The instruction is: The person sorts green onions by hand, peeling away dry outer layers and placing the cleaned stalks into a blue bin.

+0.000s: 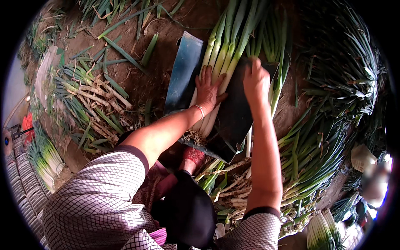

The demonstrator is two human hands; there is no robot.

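Several leeks with white stems and long green leaves lie side by side in a dark trough with a bluish raised side. Their stringy roots hang at its near end. Spread flat across the white stems is my left hand, fingers apart, pressing on them from above. My right hand is closed in a fist over the trough's right part, just right of the leeks. Whatever sits inside that fist is hidden. More leeks lie along the trough's right edge, beyond the fist.
Loose leeks heap up on the right, with a large dark green pile behind. Root ends and trimmings litter the soil on the left. Leek bundles stand at lower left and lower right. My red shoe is below the trough.
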